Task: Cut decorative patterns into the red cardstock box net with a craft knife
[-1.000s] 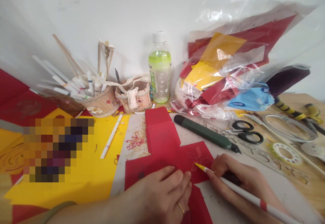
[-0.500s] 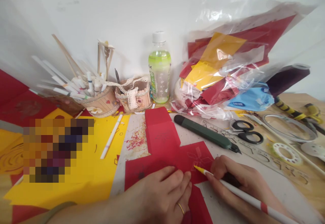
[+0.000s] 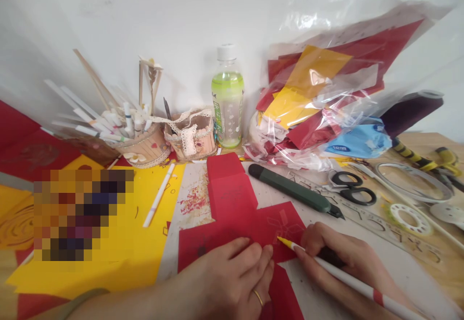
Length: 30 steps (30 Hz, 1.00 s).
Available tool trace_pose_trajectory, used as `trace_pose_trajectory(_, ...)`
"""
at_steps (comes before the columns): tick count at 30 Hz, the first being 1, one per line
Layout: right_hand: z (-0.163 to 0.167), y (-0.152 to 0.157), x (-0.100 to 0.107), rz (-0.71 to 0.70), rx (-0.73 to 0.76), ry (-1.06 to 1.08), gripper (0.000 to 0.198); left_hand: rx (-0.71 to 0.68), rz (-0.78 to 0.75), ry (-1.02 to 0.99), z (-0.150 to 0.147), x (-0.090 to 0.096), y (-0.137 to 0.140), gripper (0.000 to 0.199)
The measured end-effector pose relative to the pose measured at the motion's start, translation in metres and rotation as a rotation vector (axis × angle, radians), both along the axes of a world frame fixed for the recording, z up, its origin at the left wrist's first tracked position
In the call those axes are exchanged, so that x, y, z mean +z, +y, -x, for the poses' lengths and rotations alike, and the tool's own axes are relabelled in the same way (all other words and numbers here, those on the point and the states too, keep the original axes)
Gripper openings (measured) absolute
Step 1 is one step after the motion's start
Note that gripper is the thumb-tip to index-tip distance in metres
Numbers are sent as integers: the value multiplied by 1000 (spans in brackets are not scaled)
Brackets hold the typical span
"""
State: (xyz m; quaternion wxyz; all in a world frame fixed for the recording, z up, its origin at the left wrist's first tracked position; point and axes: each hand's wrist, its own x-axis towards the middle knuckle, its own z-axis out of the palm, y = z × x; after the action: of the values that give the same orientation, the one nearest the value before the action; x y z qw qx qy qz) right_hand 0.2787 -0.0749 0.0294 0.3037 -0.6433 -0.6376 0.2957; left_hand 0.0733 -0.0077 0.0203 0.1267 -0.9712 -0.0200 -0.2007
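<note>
A red cross-shaped piece of paper (image 3: pixel 232 199) with folded flaps lies in front of me. My left hand (image 3: pixel 232 271), a ring on one finger, rests over its middle and presses it down, fingers bent slightly and side by side. In my right hand (image 3: pixel 348 257) is a white marker pen (image 3: pixel 340 277) with a yellow tip and a red band. Its tip touches the right-hand flap, where a faint flower-like outline shows. Part of the paper is hidden beneath my left hand.
Behind the paper lie a dark green cutter (image 3: pixel 293 188), black scissors (image 3: pixel 353 188) and a clear stencil ruler (image 3: pixel 391 233). Yellow sheets (image 3: pixel 137 262) with another marker (image 3: pixel 158 195) cover the left. Along the wall stand decorated pen holders (image 3: pixel 145 146), a bottle (image 3: pixel 227 102) and a plastic bag of paper (image 3: pixel 308 97).
</note>
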Motion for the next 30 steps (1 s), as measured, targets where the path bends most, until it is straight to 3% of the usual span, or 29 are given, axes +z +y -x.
trace_pose_trajectory(5, -1, 0, -1, 16, 68, 8, 24, -3, -7, -8, 0, -2, 0, 24)
trace_pose_trajectory(16, 4, -1, 0, -9, -102, 53, 24, 3, -4, 1, 0, 0, 0, 26)
trace_pose_trajectory(30, 2, -2, -5, -17, -119, 72, 26, 7, 2, -15, -1, -1, 0, 26)
